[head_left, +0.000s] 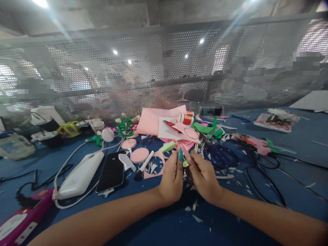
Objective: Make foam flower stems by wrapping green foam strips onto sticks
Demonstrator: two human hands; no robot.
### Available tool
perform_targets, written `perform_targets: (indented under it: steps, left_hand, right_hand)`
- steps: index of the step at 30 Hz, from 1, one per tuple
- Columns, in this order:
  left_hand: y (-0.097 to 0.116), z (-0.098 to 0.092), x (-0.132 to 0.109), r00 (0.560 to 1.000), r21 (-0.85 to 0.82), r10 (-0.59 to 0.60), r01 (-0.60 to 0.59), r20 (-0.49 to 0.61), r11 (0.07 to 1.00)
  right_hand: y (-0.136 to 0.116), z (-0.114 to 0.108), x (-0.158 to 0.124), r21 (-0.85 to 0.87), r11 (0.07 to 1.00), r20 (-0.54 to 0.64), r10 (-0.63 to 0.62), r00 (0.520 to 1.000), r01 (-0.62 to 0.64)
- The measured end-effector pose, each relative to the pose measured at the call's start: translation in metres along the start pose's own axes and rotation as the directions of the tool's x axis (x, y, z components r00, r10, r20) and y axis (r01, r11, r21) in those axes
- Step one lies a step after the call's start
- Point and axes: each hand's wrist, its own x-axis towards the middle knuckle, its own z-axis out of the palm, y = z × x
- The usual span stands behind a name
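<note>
My left hand (pixel 171 179) and my right hand (pixel 204 177) meet at the middle of the blue table. Between their thumbs and fingertips they pinch a small light green paper piece (pixel 185 164), partly hidden by the fingers. A long teal nail shows on the left thumb. Just beyond the left hand lies a light green paper strip (pixel 167 147). Behind the hands are a pink paper sheet (pixel 148 122), a red cutter knife (pixel 171 126) on white paper and several dark green paper pieces (pixel 202 128). A pink disc (pixel 139 155) lies left of the hands.
A black phone (pixel 110 172), a white power bank (pixel 80 176) with cable and a magenta power strip (pixel 28 215) lie at left. Blue-handled scissors (pixel 222 156) and black cords (pixel 266 184) are at right. Paper scraps litter the table. A perforated metal screen (pixel 159 68) stands behind.
</note>
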Motion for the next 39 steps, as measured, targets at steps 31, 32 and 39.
perform_targets:
  steps: [31, 32, 39]
  left_hand:
    - [-0.001, -0.009, 0.018, 0.993, -0.153, -0.073, 0.086, 0.092, 0.984]
    - [-0.001, -0.009, 0.019, 0.99, -0.192, -0.084, 0.105, 0.114, 0.976]
    - [-0.005, -0.007, 0.021, 0.977, -0.36, -0.125, 0.181, 0.174, 0.915]
  right_hand:
    - [0.001, -0.007, 0.006, -0.326, 0.93, -0.013, -0.185, 0.983, 0.171]
    - [0.001, -0.007, 0.007, -0.31, 0.936, -0.015, -0.177, 0.984, 0.164]
    - [0.002, -0.006, 0.004, -0.105, 0.993, 0.041, -0.056, 0.998, 0.06]
